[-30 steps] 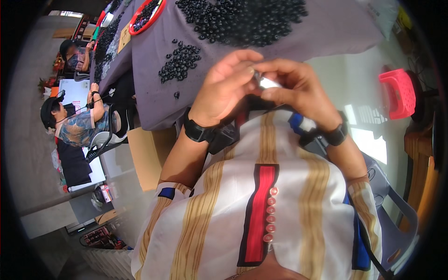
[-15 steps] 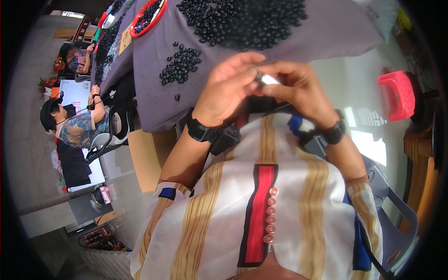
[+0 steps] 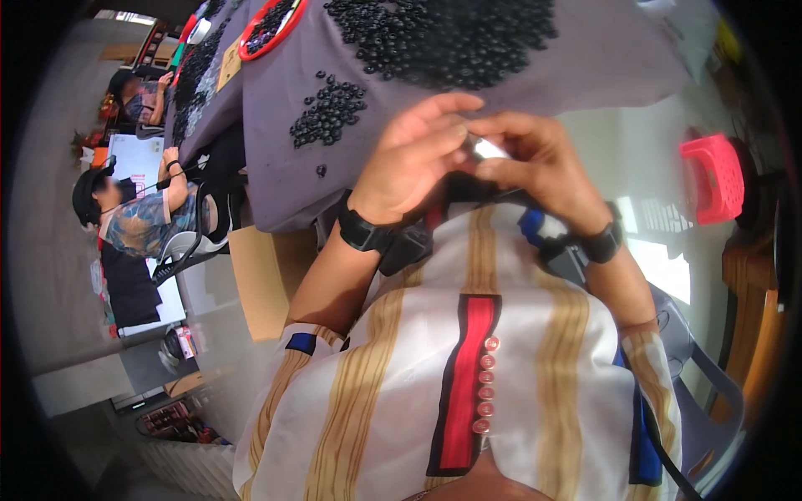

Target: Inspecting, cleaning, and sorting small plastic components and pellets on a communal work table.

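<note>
A work surface is covered by a draped purple-grey cloth point(image 3: 276, 163), on which a large heap of round, glossy black beads point(image 3: 443, 37) is spread; this heap is taken as the landmark. To its left, and nearer the person, a small cluster of black beads point(image 3: 330, 114) is placed, with a single black bead point(image 3: 321, 171) set apart below it. Farther left of the heap, dark pieces are contained in a round red-rimmed tray point(image 3: 248, 55).

A small, shiny silver-white object point(image 3: 489, 149) is located on the person's side of the heap, raised in front of the chest. It is gripped between the thumb and fingers of the right hand point(image 3: 539, 159). The left hand point(image 3: 413, 159) is positioned just beside it, fingers curved and thumb extended; whether anything is pinched there cannot be told.

Well to the right of the heap, a bright pink plastic stool point(image 3: 717, 179) is situated.
</note>
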Motion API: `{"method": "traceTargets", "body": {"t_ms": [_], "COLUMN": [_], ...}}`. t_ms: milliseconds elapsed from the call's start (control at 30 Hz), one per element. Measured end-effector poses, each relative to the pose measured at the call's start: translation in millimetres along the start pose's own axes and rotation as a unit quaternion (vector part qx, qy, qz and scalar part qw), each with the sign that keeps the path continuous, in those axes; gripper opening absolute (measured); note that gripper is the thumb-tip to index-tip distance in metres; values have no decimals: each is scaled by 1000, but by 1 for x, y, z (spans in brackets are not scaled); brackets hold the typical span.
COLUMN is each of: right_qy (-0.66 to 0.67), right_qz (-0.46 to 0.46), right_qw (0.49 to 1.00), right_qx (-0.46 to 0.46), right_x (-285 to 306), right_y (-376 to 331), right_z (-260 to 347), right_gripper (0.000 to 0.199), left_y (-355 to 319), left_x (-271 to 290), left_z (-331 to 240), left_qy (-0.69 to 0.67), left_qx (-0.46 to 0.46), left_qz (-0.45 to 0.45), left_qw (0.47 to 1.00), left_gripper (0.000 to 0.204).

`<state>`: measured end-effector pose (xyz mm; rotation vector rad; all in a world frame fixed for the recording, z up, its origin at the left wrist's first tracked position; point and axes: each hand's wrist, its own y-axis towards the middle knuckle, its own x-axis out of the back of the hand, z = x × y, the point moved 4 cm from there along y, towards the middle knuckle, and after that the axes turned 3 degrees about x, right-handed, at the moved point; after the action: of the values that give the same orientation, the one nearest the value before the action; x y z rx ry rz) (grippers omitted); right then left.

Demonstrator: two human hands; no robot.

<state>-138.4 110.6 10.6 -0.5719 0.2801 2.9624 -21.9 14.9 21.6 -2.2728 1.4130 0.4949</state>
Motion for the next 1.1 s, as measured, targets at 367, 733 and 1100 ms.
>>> {"method": "traceTargets", "body": {"t_ms": [367,733,1100], "right_qy": [-89,-197,-198], "right_qz": [-139,-110,-106], "right_qw": [986,974,974], "right_qx": [-3,-15,-14], "right_x": [35,21,26], "right_y": [11,6,4], "right_z": [-15,-9,-14], "right_gripper": [20,20,23], "left_y": [-18,47,56], "left_x": [167,103,86], "left_z": [-87,-50,-30], "left_qy": [491,708,761], "left_qx": [-84,-217,-151], "left_qz": [-305,-150,-155], "left_qw": [812,655,611], "left_gripper": [11,15,13]}}
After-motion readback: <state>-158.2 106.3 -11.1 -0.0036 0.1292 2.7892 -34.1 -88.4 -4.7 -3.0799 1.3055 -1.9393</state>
